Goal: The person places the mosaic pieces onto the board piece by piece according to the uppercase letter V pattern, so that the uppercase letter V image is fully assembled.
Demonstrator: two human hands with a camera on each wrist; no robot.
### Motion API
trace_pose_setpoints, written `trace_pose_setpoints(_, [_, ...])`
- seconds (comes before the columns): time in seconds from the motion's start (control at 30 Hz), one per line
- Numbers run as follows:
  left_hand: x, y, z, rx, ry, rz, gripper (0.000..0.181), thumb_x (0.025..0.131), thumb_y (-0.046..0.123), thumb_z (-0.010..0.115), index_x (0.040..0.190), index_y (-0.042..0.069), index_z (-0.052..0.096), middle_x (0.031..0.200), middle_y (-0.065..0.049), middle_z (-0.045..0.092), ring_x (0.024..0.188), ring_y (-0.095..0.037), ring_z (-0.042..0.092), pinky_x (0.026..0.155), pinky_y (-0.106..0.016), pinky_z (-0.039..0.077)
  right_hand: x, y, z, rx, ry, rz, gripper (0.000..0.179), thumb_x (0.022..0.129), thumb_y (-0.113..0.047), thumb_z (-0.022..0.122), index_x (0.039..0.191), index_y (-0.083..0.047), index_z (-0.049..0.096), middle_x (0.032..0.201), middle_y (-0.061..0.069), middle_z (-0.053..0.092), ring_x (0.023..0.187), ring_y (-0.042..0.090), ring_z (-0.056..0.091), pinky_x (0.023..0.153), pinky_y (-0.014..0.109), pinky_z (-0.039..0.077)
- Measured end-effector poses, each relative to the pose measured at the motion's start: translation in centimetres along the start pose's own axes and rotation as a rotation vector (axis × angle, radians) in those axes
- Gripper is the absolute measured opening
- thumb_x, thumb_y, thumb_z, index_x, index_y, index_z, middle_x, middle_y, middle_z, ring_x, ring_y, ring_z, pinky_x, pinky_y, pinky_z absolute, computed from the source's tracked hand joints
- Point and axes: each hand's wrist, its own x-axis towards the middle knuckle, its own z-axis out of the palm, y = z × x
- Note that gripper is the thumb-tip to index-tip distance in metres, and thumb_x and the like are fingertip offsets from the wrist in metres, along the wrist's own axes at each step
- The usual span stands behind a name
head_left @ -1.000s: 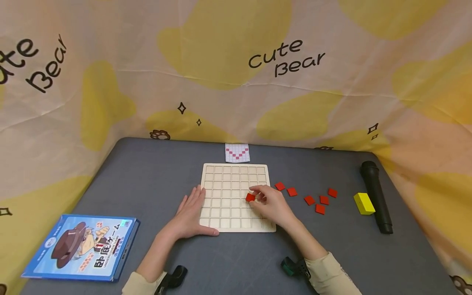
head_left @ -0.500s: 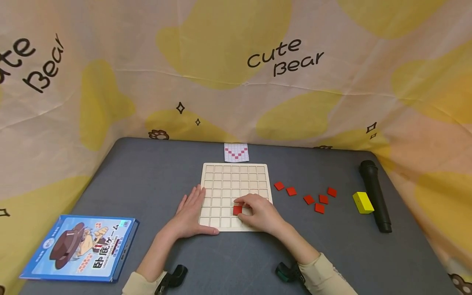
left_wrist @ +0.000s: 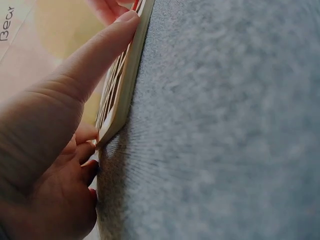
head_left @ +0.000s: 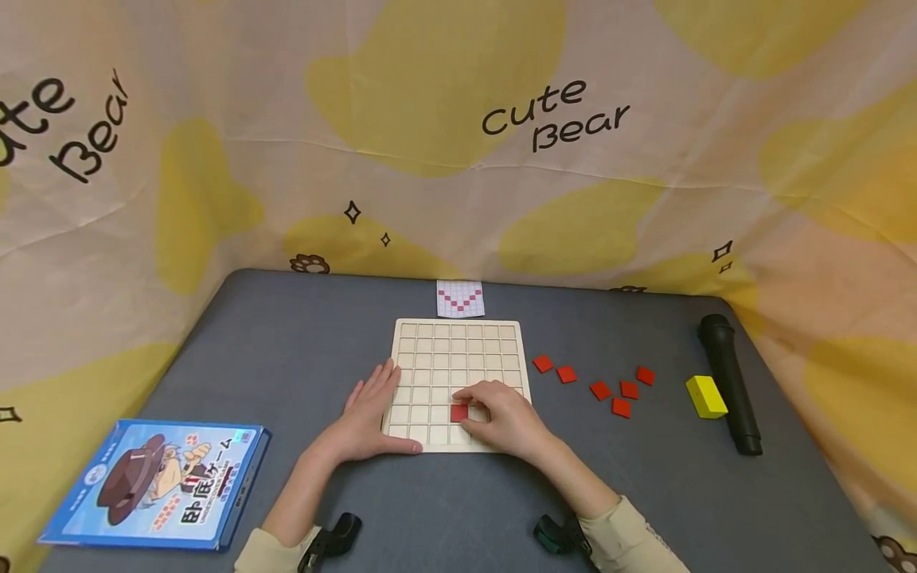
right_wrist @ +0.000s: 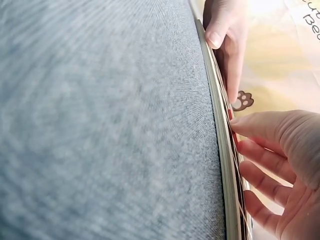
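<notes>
A square red tile lies on the pale gridded board, second row from the near edge, pinched by the right hand, which covers cells right of it; the left hand, fingers straight, rests along the board's left edge; six loose tiles lie to the right; the wrist views show the board's thickness, hardly seen from the head.

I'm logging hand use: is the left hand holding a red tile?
No, the right hand holds the red tile, while the left hand rests at the grid board's left edge.
</notes>
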Motion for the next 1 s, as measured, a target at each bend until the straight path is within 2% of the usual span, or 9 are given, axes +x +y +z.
trace_pose_setpoints(0.17, [0.1, 0.0, -0.2, 0.012, 0.004, 0.004, 0.123, 0.069, 0.058, 0.082, 0.153, -0.004, 0.016, 0.161, -0.019, 0.008, 0.148, -0.036, 0.006, 0.114, -0.058, 0.006, -0.2, 0.5, -0.8, 0.018, 0.051, 0.044, 0.03, 0.083, -0.014, 0.075, 0.113, -0.013, 0.071, 0.1, -0.003, 0.068, 0.086, 0.013, 0.057, 0.077, 0.029, 0.049])
trace_pose_setpoints(0.3, [-0.1, 0.3, -0.6, 0.035, 0.018, -0.004, 0.118, 0.069, 0.054, 0.083, 0.152, -0.004, 0.023, 0.16, -0.019, 0.014, 0.146, -0.039, 0.012, 0.111, -0.063, 0.014, -0.5, 1.8, -2.2, 0.006, 0.11, 0.119, 0.028, 0.084, -0.014, 0.075, 0.112, -0.012, 0.072, 0.097, -0.001, 0.069, 0.084, 0.014, 0.059, 0.073, 0.03, 0.05])
trace_pose_setpoints(0.4, [-0.2, 0.4, -0.7, 0.059, 0.034, -0.011, 0.116, 0.068, 0.053, 0.084, 0.151, -0.004, 0.027, 0.16, -0.018, 0.018, 0.145, -0.04, 0.016, 0.108, -0.064, 0.019, -0.8, 3.2, -3.4, -0.032, 0.156, 0.175, 0.026, 0.084, -0.013, 0.074, 0.11, -0.01, 0.073, 0.095, 0.001, 0.069, 0.083, 0.017, 0.059, 0.071, 0.033, 0.049])
trace_pose_setpoints(0.57, [-0.3, 0.3, -0.8, 0.093, 0.068, 0.006, 0.114, 0.066, 0.054, 0.085, 0.149, -0.004, 0.032, 0.157, -0.019, 0.024, 0.144, -0.039, 0.018, 0.108, -0.063, 0.021, -1.4, 5.5, -5.5, -0.125, 0.221, 0.299, 0.027, 0.085, -0.014, 0.074, 0.111, -0.008, 0.073, 0.097, 0.005, 0.069, 0.085, 0.023, 0.058, 0.072, 0.039, 0.048])
trace_pose_setpoints(0.77, [-0.3, 0.3, -0.8, 0.114, 0.09, 0.008, 0.113, 0.064, 0.054, 0.086, 0.149, -0.002, 0.035, 0.155, -0.019, 0.029, 0.141, -0.039, 0.024, 0.108, -0.061, 0.024, -2.0, 7.2, -6.9, -0.185, 0.22, 0.431, 0.031, 0.083, -0.022, 0.077, 0.11, -0.009, 0.072, 0.102, 0.008, 0.069, 0.092, 0.028, 0.06, 0.076, 0.047, 0.051])
trace_pose_setpoints(1.0, [-0.2, 0.2, -0.6, 0.158, 0.084, -0.013, 0.113, 0.064, 0.059, 0.084, 0.148, 0.0, 0.037, 0.153, -0.018, 0.033, 0.139, -0.038, 0.029, 0.107, -0.06, 0.027, -1.8, 8.0, -7.0, -0.196, 0.177, 0.455, 0.034, 0.082, -0.028, 0.079, 0.109, -0.009, 0.072, 0.1, 0.007, 0.068, 0.091, 0.026, 0.06, 0.075, 0.044, 0.051])
